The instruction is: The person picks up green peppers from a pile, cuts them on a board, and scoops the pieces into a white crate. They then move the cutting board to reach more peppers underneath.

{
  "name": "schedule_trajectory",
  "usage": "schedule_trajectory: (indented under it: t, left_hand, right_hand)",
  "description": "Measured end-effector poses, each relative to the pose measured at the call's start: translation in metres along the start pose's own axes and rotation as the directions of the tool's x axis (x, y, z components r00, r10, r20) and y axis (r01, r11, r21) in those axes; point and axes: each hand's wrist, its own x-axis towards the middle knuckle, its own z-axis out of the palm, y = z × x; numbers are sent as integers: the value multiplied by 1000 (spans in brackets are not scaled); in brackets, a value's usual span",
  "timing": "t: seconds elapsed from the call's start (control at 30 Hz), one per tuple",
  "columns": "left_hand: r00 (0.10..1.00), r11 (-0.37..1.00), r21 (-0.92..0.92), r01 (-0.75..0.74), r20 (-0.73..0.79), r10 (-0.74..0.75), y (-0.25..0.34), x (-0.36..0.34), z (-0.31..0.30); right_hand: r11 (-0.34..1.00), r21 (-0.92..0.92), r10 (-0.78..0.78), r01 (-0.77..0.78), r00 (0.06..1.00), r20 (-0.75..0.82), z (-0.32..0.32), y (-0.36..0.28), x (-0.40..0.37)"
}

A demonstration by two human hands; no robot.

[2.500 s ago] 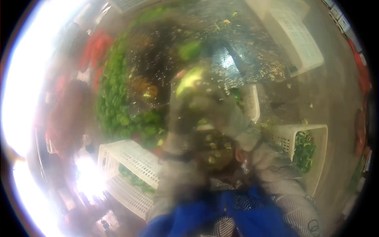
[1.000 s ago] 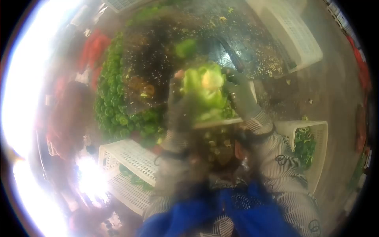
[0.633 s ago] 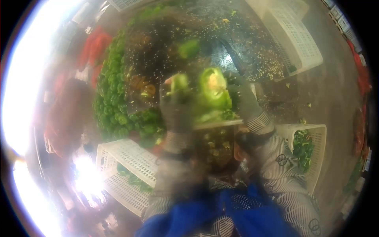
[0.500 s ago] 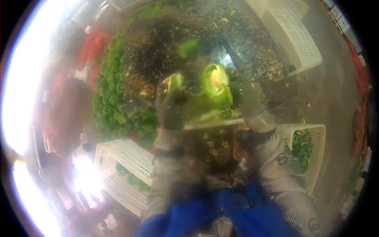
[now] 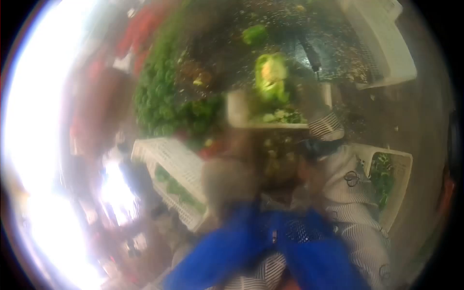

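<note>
A cut green pepper (image 5: 271, 75) with its pale seed core showing is held in my right hand (image 5: 309, 96), above a white tray (image 5: 237, 110) of green scraps. My right hand is dark and blurred at the pepper's right side, its fingers closed round that edge. The left sleeve (image 5: 228, 181) is drawn back low near my body; motion smears the left hand, and its fingers cannot be made out. Another green pepper piece (image 5: 254, 35) lies farther back on the seed-strewn table. A dark knife-like tool (image 5: 311, 55) lies behind my right hand.
Many green peppers (image 5: 162, 101) are piled at the left, with red bags (image 5: 140, 31) beyond. White crates stand at lower left (image 5: 169, 154), lower right (image 5: 408, 179) and upper right (image 5: 401, 53). A blurred reddish-brown shape (image 5: 108, 104) is at the far left.
The left hand has left the pepper area and come back toward my body; the green piece it held no longer shows there. The view has shifted, and my right hand still holds the cut pepper.
</note>
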Motion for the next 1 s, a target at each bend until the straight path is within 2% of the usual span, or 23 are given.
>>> schedule_trajectory:
  t: [0.03,0.1,0.13,0.17,0.2,0.23,0.27,0.3,0.37,0.4,0.43,0.5,0.53,0.6,0.67,0.7,0.73,0.77,0.8,0.87,0.9,0.97,1.0]
  left_hand:
    - [973,973,-69,219,92,-213,13,-14,-27]
    - [991,989,-90,122,70,-116,24,-6,-43]
    - [975,869,-493,52,213,62,38,-12,-56]
    - [924,581,-812,57,263,276,63,-4,-76]
    - [885,-5,-935,356,335,325,107,3,-95]
    - [845,-572,-624,532,347,407,159,9,-114]
    - [886,-435,-818,376,180,427,197,17,-135]
    - [880,-288,-942,170,14,475,229,19,-154]
    - [898,-518,-805,288,40,438,280,2,-183]
    - [889,-537,-783,313,42,456,301,4,-180]
    - [884,-527,-796,298,22,466,317,4,-173]
    - [882,-469,-854,225,-27,471,348,10,-151]
    - [885,-414,-898,149,-66,461,359,13,-137]
    - [872,-225,-964,-143,-230,432,372,16,-112]
    - [820,-38,-901,-433,-411,398,376,20,-106]
    - [824,-41,-904,-426,-406,396,380,14,-104]
    - [921,-172,-972,-161,-210,328,384,14,-121]
    - [957,-313,-944,108,12,291,386,14,-134]
    - [955,-316,-942,115,17,297,388,14,-136]
    - [877,-487,-780,394,161,452,386,19,-135]
    - [877,-489,-778,396,162,452,384,24,-134]
    - [812,-517,-658,547,266,520,381,31,-131]
    - [813,-517,-658,547,270,517,380,31,-127]
  right_hand:
    - [996,74,48,-51,998,38,4,-6,2]
    - [996,-62,70,-65,995,72,8,-20,-6]
    - [997,77,-27,10,976,215,3,-6,-12]
    - [997,80,-29,12,976,215,2,0,-10]
    - [990,22,-142,141,955,261,2,7,-8]
    - [961,-29,-254,276,915,314,7,4,-8]
    - [998,43,-50,40,957,285,7,-7,-12]
    - [998,45,-59,49,958,279,11,-7,-14]
    - [996,36,-85,81,984,160,12,-3,-14]
    - [832,-311,-409,460,887,215,-1,34,3]
    - [827,-319,-420,463,886,198,-3,37,8]
    - [905,-192,-403,380,910,-96,3,40,13]
    - [696,-512,-607,503,794,-45,-1,39,13]
    - [701,-539,-557,467,830,-5,-3,25,12]
    - [704,-563,-499,434,865,42,-5,23,19]
    - [666,-587,-532,461,845,59,-11,31,26]
    - [627,-609,-565,486,822,73,-15,34,32]
    - [626,-615,-562,479,824,69,-18,30,31]
    - [650,-625,-502,432,862,74,-21,21,28]
    - [673,-637,-431,376,899,75,-22,8,22]
    - [656,-653,-443,379,893,73,-20,3,18]
    - [643,-667,-445,377,892,76,-22,3,17]
    - [708,-615,-382,346,921,79,-26,3,20]
